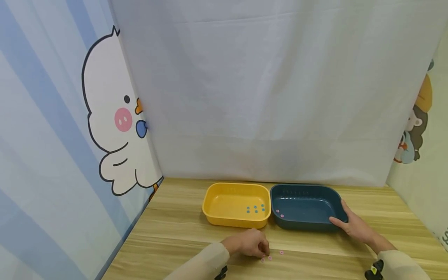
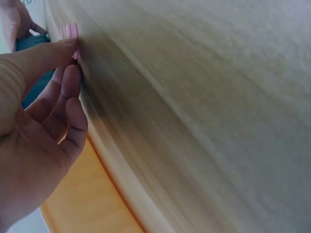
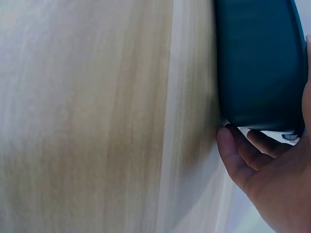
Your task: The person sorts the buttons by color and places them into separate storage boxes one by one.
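Note:
My left hand (image 1: 250, 243) is low over the wooden table, with thumb and index finger pinching a small pink ring (image 1: 263, 259). In the left wrist view that pink ring (image 2: 75, 29) shows edge-on at the thumb tip, while the other fingers curl loosely. Two more pink rings (image 1: 275, 255) lie just to its right. My right hand (image 1: 358, 229) holds the near right corner of the dark teal basin (image 1: 304, 225), thumb toward the front and fingers along the side. Inside that basin, two pink rings (image 1: 282, 216) sit near its left wall.
A yellow basin (image 1: 234, 222) stands directly left of the teal one, with several small blue rings (image 1: 256, 211) toward its right side. Behind both basins hangs a pale grey cloth (image 1: 273, 97). A curtain with a cartoon bird (image 1: 105, 85) borders the table's left side.

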The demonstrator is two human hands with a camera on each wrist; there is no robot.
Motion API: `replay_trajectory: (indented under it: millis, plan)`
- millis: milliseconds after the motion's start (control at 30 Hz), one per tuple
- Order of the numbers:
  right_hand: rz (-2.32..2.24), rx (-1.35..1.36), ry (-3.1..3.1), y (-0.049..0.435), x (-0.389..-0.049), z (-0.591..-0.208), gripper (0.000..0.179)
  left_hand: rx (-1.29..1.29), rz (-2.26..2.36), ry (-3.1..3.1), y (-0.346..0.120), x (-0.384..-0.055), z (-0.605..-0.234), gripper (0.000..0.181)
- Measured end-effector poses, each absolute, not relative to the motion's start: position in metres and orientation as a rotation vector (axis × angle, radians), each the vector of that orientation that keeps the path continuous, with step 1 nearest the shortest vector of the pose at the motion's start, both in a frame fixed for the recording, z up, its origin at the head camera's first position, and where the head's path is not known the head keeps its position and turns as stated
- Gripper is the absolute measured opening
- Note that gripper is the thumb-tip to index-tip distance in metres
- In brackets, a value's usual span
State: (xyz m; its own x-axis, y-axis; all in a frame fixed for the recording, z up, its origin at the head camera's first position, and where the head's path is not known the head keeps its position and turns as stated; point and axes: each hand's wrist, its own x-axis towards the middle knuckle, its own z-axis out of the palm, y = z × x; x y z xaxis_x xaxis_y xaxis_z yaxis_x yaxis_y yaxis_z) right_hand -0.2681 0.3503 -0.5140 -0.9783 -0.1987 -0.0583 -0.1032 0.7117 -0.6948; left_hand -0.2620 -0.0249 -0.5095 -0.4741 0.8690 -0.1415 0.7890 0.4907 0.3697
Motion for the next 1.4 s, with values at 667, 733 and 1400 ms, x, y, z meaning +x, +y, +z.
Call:
replay_trajectory:
  millis: [667, 733, 1400]
  plan:
    - [-1.117, -0.248, 2.797, 0.3498, -0.2667, -0.5133, 0.096, 1.327, 0.37, 2.462, -0.0284, -0.2646, -0.5159, 0.004]
    - [-1.121, -0.25, 2.795, 0.3499, -0.2667, -0.5132, 0.096, 1.303, 0.383, 2.461, -0.0289, -0.2653, -0.5162, 0.004]
    - [-1.087, -0.24, 2.805, 0.3498, -0.2673, -0.5123, 0.096, 1.153, 0.536, 2.424, -0.0328, -0.2684, -0.5161, 0.011]
